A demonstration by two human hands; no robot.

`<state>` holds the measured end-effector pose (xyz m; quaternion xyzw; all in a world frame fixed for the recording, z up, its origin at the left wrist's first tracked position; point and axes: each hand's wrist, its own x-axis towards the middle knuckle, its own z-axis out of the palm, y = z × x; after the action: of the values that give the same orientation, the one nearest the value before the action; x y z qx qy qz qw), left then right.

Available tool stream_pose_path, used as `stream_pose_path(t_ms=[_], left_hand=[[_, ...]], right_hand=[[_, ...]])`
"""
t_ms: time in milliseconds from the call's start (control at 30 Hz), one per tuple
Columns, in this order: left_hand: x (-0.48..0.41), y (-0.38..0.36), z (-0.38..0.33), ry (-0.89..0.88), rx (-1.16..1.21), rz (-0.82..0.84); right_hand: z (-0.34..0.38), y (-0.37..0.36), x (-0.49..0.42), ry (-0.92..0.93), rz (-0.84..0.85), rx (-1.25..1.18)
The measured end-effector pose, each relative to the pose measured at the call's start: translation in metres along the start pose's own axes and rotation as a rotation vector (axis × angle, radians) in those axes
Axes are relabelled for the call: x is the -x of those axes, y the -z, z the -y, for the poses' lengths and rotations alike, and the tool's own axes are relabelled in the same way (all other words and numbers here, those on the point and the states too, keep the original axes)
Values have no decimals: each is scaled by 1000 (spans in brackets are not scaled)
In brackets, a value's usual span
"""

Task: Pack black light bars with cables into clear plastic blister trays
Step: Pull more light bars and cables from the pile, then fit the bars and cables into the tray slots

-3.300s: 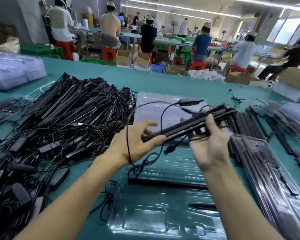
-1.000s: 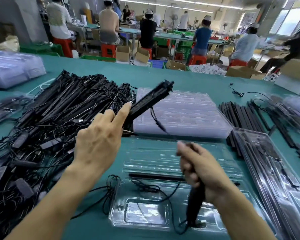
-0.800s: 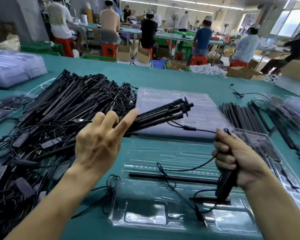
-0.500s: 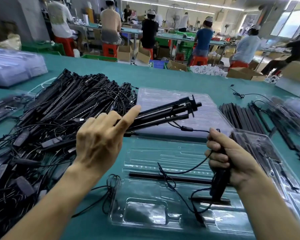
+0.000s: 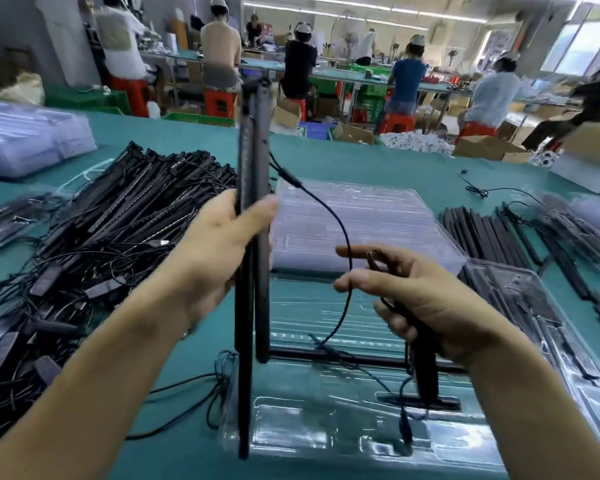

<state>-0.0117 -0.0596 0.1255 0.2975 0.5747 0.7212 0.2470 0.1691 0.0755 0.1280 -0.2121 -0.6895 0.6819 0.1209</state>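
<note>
Standing upright, 2 light bars are clamped by the left hand; their cable is gripped in the right hand's curled fingers. The blister tray lies just below, slots crosswise, so the bars must be laid level.

We read no legible text, label, brand or number on the light bars, cable, blister tray or background cartons.

Black light bars; teal table; stools probably red.
</note>
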Motion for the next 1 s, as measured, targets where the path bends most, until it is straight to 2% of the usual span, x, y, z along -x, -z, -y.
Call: stream_pose_path(t_ms=[100, 167, 200, 300, 367, 500, 567, 700, 767, 867, 933, 1000], left_hand=[[-4, -4, -16, 60, 446, 35], [-4, -16, -16, 98, 663, -17], [-3, -26, -12, 95, 680, -107], [5, -57, 5, 48, 488, -466], [8, -71, 16, 30, 443, -532], [9, -77, 32, 0, 367, -406], [10, -69, 37, -44, 291, -353], [7, -36, 37, -109, 217, -470], [3, -23, 37, -65, 219, -380], [0, -12, 36, 58, 233, -235], [-4, -8, 39, 77, 305, -225], [-5, -6, 41, 119, 388, -220]], right_hand=[[4, -4, 8, 0, -69, 203], [2, -9, 12, 64, -101, 307], [1, -12, 14, 123, -109, 326], [0, -22, 20, 234, -13, 370], [-2, -28, 21, 279, 46, 485], [-5, -20, 14, 318, -70, 654], [-1, -6, 15, 285, -1, 647], [10, 23, 22, 236, 177, 399], [7, 31, 22, 234, 206, 388], [3, 33, 18, 209, 211, 455], [6, 34, 17, 186, 185, 542], [12, 37, 14, 206, 98, 744]])
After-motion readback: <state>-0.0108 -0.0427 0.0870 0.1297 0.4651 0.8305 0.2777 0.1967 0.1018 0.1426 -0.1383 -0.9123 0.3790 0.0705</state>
